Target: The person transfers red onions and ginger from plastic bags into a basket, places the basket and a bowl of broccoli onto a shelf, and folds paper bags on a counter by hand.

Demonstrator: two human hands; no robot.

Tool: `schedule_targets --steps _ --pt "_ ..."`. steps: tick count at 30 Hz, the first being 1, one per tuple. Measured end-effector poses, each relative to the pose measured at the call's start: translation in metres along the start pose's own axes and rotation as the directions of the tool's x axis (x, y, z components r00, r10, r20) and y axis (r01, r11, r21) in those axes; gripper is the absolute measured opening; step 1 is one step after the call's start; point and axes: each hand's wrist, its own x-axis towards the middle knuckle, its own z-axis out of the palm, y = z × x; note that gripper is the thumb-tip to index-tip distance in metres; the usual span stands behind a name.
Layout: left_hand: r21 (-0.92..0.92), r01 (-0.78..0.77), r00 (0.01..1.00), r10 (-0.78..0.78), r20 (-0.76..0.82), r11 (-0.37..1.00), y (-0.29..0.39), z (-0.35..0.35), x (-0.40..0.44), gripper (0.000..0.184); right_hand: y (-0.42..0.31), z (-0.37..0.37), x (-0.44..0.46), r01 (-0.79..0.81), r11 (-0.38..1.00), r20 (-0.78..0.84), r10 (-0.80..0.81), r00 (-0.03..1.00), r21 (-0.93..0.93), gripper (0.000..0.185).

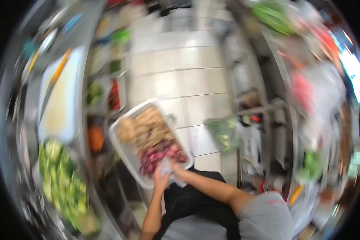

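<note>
A white plastic tub [126,162] sits low in front of me, with light brown knobbly roots that look like ginger [146,124] at its far end and red onions [160,156] at its near end. Over the near rim, a crumpled translucent plastic bag [165,165] is held between my hands. My left hand [160,182] is closed on the bag's left side. My right hand [177,169] grips its right side, close to the onions. Blur hides the exact finger positions.
On the left counter lie a white cutting board [60,116], a yellow-handled knife [56,78] and a pile of cut green vegetables [64,180]. A bag of greens [224,134] rests on the tiled floor [184,76]. Shelving [268,120] with bagged produce lines the right.
</note>
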Motion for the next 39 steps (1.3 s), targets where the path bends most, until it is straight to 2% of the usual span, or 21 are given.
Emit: schedule_targets --steps 1,3,4,6,7,8,9,10,12,16,18,19,20,23,26,30,32,34,36,38,39 --pt "-0.108 -0.055 0.998 0.053 -0.022 0.993 -0.022 -0.003 -0.001 0.039 0.028 -0.011 0.013 0.111 0.993 0.121 -0.105 0.987 -0.049 0.045" --pt "-0.013 -0.082 0.991 0.081 -0.105 0.997 -0.033 -0.015 0.003 0.04 -0.048 0.045 -0.086 -0.235 0.963 0.08 0.246 0.966 -0.134 0.069" --pt "0.017 -0.022 0.986 0.024 -0.166 1.0 -0.021 -0.02 0.009 0.041 -0.044 0.043 -0.098 -0.088 0.994 0.296 0.104 0.95 -0.068 0.09" --pt "-0.418 0.074 0.972 -0.159 -0.172 0.905 0.012 -0.016 0.017 0.041 -0.037 0.049 -0.113 -0.014 0.995 0.142 0.028 0.99 -0.101 0.093" --pt "-0.363 0.155 0.934 -0.256 -0.248 0.919 0.03 -0.009 0.027 0.038 -0.035 0.044 -0.118 0.293 0.907 0.134 -0.263 0.955 -0.304 0.095" --pt "-0.351 0.135 0.95 -0.221 -0.22 0.927 0.052 -0.003 0.029 0.038 -0.029 0.037 -0.114 0.531 0.689 0.173 -0.52 0.836 -0.494 0.097" --pt "-0.434 0.226 0.969 -0.245 0.012 0.872 0.074 0.002 0.025 0.037 -0.026 0.026 -0.103 0.702 0.393 0.213 -0.765 0.608 -0.593 0.09" --pt "-0.477 0.349 0.934 -0.256 0.249 0.807 0.097 0.009 0.02 0.036 -0.028 0.017 -0.105 0.71 0.274 0.168 -0.858 0.485 -0.649 0.073" --pt "-0.437 0.377 0.902 -0.217 0.372 0.817 0.108 0.022 0.019 0.035 -0.038 0.005 -0.131 0.656 0.571 0.012 -0.75 0.661 -0.493 0.056" --pt "-0.316 0.477 0.755 -0.198 0.625 0.82 0.129 0.056 0.006 0.036 -0.039 -0.019 -0.199 0.623 0.542 -0.171 -0.815 0.554 -0.564 0.044" --pt "-0.293 0.534 0.653 -0.167 0.739 0.793 0.129 0.074 -0.006 0.039 -0.03 -0.026 -0.223 0.67 0.728 -0.346 -0.672 0.655 -0.147 0.038" --pt "-0.127 0.557 0.538 -0.24 0.808 0.821 0.088 0.086 0.018 0.041 -0.028 -0.025 -0.239 0.704 0.696 -0.387 -0.693 0.609 -0.139 0.034" --pt "-0.123 0.548 0.532 -0.231 0.815 0.827 0.095 0.093 0.008 0.041 -0.026 -0.032 -0.249 0.714 0.685 -0.392 -0.701 0.595 -0.142 0.034" --pt "-0.033 0.395 0.433 -0.154 0.888 0.918 0.132 0.12 -0.034 0.048 -0.022 -0.053 -0.272 0.76 0.615 -0.454 -0.75 0.482 -0.21 0.027" --pt "-0.132 0.197 0.511 0.013 0.86 0.971 0.19 0.148 -0.071 0.05 -0.021 -0.082 -0.293 0.774 0.587 -0.557 -0.735 0.386 -0.238 0.023" --pt "-0.097 0.104 0.581 0.019 0.813 0.99 0.233 0.19 -0.071 0.05 -0.011 -0.139 -0.333 0.837 0.515 -0.588 -0.74 0.326 -0.184 0.014" --pt "-0.128 -0.196 0.564 0.218 0.796 0.972 0.248 0.219 -0.057 0.054 -0.009 -0.162 -0.368 0.837 0.5 -0.601 -0.746 0.286 -0.223 0.009" --pt "-0.131 -0.226 0.619 0.246 0.746 0.965 0.273 0.25 -0.047 0.056 -0.006 -0.195 -0.393 0.813 0.524 -0.635 -0.724 0.269 -0.253 0.005" --pt "-0.139 -0.481 0.592 0.438 0.677 0.866 0.306 0.282 -0.042 0.064 -0.004 -0.225 -0.421 0.802 0.526 -0.618 -0.74 0.266 -0.284 0.004" --pt "0.0 -0.876 0.398 0.722 0.566 0.483 0.345 0.316 -0.033 0.079 -0.014 -0.237 -0.455 0.793 0.52 -0.599 -0.759 0.256 -0.319 0.004" --pt "0.024 -0.904 0.381 0.78 0.496 0.426 0.377 0.332 -0.041 0.088 -0.023 -0.236 -0.478 0.8 0.521 -0.607 -0.75 0.262 -0.297 0.004"
